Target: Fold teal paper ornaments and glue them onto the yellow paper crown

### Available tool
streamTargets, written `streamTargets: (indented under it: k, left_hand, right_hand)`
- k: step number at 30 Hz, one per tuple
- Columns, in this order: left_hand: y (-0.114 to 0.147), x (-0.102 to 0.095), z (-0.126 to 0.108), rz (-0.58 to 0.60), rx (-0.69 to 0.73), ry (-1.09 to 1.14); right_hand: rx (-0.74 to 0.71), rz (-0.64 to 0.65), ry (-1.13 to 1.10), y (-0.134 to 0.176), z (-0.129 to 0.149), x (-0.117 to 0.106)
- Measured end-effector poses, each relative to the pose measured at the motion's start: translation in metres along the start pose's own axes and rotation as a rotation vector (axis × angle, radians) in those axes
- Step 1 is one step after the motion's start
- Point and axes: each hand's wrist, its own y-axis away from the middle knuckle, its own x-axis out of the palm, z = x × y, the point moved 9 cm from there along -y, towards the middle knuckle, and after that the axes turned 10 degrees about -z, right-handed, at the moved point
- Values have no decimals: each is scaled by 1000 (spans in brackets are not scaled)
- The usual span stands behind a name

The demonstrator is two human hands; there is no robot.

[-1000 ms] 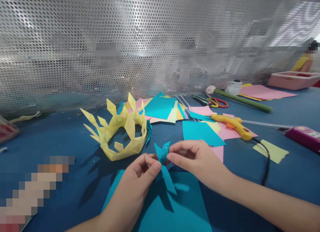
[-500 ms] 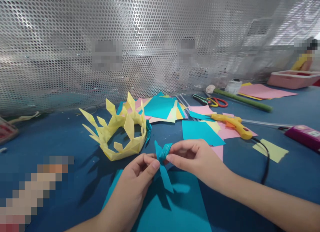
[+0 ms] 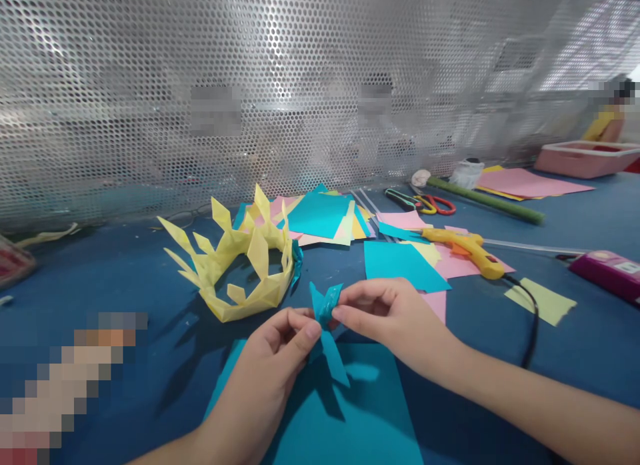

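A small folded teal paper piece (image 3: pixel 327 318) is pinched between both hands above a flat teal sheet (image 3: pixel 330 418). My left hand (image 3: pixel 273 365) grips its left side with thumb and forefinger. My right hand (image 3: pixel 395 321) holds its upper right flap with the fingertips. The piece's long point hangs down toward the sheet. A yellow folded paper crown (image 3: pixel 235 261) stands on the blue table just beyond my left hand.
Loose teal, pink and yellow paper squares (image 3: pixel 325 218) lie behind. A yellow glue gun (image 3: pixel 467 250) with a black cord, scissors (image 3: pixel 425 203), a green rod (image 3: pixel 485 201) and a magenta box (image 3: pixel 607 275) sit to the right. A perforated metal screen (image 3: pixel 300 85) walls the table's far side.
The teal piece's upper flap has shifted slightly between my fingertips. Both hands stay almost where they were.
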Motion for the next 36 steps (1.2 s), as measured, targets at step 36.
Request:
streamTargets:
  k: [36]
  left_hand:
    - [34,-3,-55,-27,712,-298]
  right_hand:
    - [78,230,-190,10,3,16]
